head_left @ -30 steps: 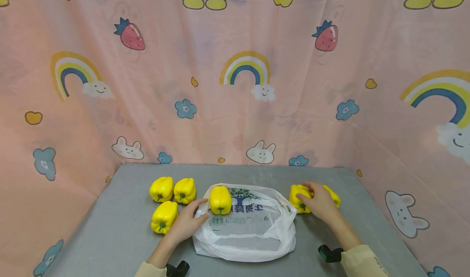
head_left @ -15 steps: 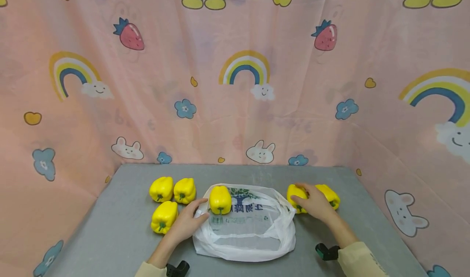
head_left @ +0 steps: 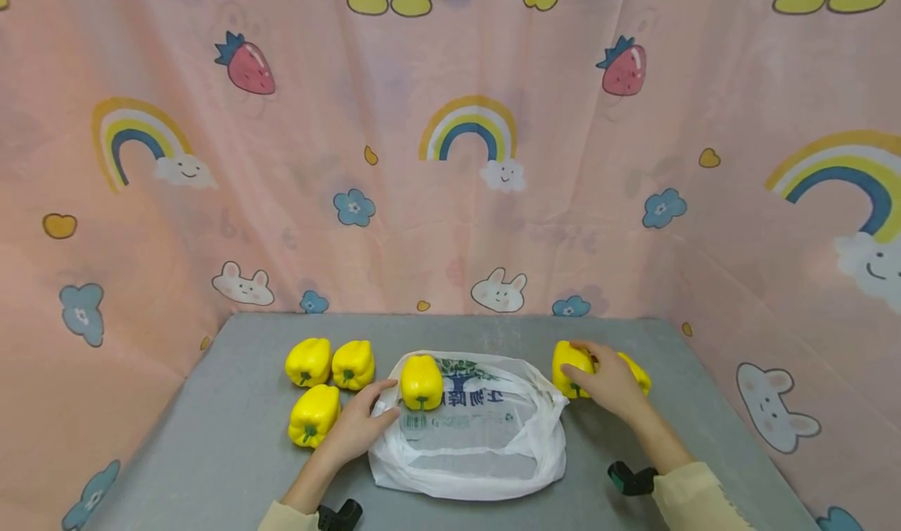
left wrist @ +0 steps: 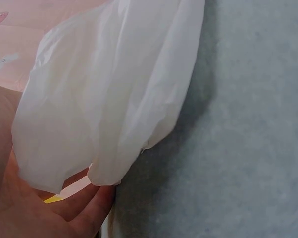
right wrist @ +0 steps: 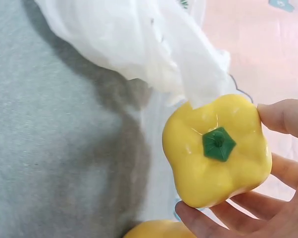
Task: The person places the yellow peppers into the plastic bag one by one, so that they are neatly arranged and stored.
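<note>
My right hand [head_left: 611, 382] grips a yellow bell pepper [right wrist: 193, 163], thumb on one side and fingers round the other. Its green stem faces the right wrist camera. In the head view this pepper stands just past the bag's right edge. A second yellow pepper [head_left: 637, 371] lies behind that hand, partly hidden. My left hand [head_left: 360, 425] is at the left edge of a white plastic bag [head_left: 486, 480], thumb and forefinger spread apart and touching it. The left wrist view shows bag film [left wrist: 104, 99] covering some fingertips. One yellow pepper [head_left: 421, 382] appears within the bag's outline.
Several yellow peppers are about: one [head_left: 308, 363] at the back left, another [head_left: 353, 364] beside it, and one [head_left: 314, 416] nearer, next to my left hand. The grey table [head_left: 246, 468] ends at a pink printed curtain [head_left: 422, 242].
My right hand first shifts slightly left with its pepper, then up and a little right. That pepper now looks higher. The left hand and the bag stay put.
</note>
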Tool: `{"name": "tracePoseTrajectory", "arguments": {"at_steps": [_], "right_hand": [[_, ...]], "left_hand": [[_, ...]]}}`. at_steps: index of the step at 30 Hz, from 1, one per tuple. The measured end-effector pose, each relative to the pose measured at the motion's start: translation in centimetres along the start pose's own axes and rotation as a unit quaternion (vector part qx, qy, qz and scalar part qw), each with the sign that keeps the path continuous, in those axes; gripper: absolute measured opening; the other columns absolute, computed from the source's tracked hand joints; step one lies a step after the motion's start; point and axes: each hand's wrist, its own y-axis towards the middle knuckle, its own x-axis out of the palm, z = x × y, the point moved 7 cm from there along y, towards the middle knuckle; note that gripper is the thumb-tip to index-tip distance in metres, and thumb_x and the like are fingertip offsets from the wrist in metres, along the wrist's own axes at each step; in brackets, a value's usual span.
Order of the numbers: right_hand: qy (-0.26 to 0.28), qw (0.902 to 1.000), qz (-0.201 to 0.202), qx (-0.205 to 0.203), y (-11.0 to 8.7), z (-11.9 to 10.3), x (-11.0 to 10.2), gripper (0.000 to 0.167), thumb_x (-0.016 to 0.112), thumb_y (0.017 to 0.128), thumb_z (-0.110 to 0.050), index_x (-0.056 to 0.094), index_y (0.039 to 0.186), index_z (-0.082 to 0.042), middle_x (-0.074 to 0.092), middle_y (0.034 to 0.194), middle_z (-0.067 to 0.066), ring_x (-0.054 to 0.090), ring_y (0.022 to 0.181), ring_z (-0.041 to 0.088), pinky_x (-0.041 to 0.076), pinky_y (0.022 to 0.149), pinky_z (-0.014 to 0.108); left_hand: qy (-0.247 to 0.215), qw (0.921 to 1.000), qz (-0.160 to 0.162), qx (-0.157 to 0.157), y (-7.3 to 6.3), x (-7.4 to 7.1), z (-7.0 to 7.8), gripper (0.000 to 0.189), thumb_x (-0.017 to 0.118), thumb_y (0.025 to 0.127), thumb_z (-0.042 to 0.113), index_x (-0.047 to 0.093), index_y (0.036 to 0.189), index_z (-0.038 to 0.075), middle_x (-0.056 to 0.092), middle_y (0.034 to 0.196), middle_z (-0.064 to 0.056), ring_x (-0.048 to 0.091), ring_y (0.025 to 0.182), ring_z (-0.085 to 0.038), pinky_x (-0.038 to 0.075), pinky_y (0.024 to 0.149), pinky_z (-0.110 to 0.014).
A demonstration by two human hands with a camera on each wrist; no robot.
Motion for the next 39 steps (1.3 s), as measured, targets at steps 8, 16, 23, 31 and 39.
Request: {"name": "tracePoseTrajectory", "arguments": {"at_steps": [8, 16, 23, 31, 39], "right_hand": [[0.007, 0.9998, 0.017, -0.009, 0.2, -1.3, -1.1, 0.060, 0.068, 0.097, -0.032, 0.051, 0.143, 0.004, 0.053, 0.138, 0.030, 0.055, 0.113, 0.042, 0.048, 0.095, 0.059], [0.014, 0.9993, 0.030, -0.017, 0.3, -2.5, -1.9, 0.060, 0.068, 0.098, -0.033, 0.051, 0.143, 0.003, 0.054, 0.138, 0.029, 0.054, 0.118, 0.044, 0.046, 0.097, 0.062], [0.032, 0.9984, 0.036, -0.032, 0.1, -3.9, -2.0, 0.060, 0.068, 0.098, -0.034, 0.051, 0.144, 0.001, 0.053, 0.141, 0.027, 0.053, 0.122, 0.044, 0.044, 0.099, 0.063], [0.059, 0.9975, 0.026, -0.028, 0.1, -5.2, -1.0, 0.060, 0.067, 0.099, -0.034, 0.051, 0.145, 0.000, 0.051, 0.143, 0.026, 0.051, 0.125, 0.044, 0.045, 0.102, 0.062], [0.075, 0.9957, 0.024, -0.048, 0.5, -6.5, 0.2, 0.057, 0.068, 0.098, -0.032, 0.053, 0.144, -0.001, 0.052, 0.143, 0.024, 0.051, 0.126, 0.042, 0.043, 0.104, 0.063]], "left_hand": [[0.002, 1.0000, 0.003, 0.002, 0.1, -0.2, 0.2, 0.050, 0.065, 0.100, 0.023, 0.053, 0.146, 0.009, 0.047, 0.152, -0.019, 0.041, 0.142, -0.042, 0.034, 0.112, -0.064], [0.002, 1.0000, 0.003, -0.005, 0.1, -0.2, 0.1, 0.050, 0.066, 0.100, 0.022, 0.053, 0.146, 0.010, 0.048, 0.152, -0.018, 0.041, 0.142, -0.041, 0.034, 0.112, -0.063], [0.001, 1.0000, 0.004, -0.006, 0.0, 0.0, 0.2, 0.050, 0.066, 0.100, 0.023, 0.053, 0.146, 0.009, 0.048, 0.152, -0.018, 0.041, 0.142, -0.041, 0.034, 0.112, -0.064], [0.005, 1.0000, 0.002, -0.006, 0.0, 0.0, 0.2, 0.050, 0.066, 0.100, 0.022, 0.053, 0.146, 0.009, 0.047, 0.152, -0.018, 0.041, 0.142, -0.041, 0.034, 0.112, -0.064], [0.005, 0.9999, 0.006, -0.008, -0.1, 0.0, 0.1, 0.050, 0.066, 0.100, 0.023, 0.053, 0.146, 0.010, 0.048, 0.152, -0.018, 0.040, 0.142, -0.040, 0.033, 0.113, -0.064]]}}
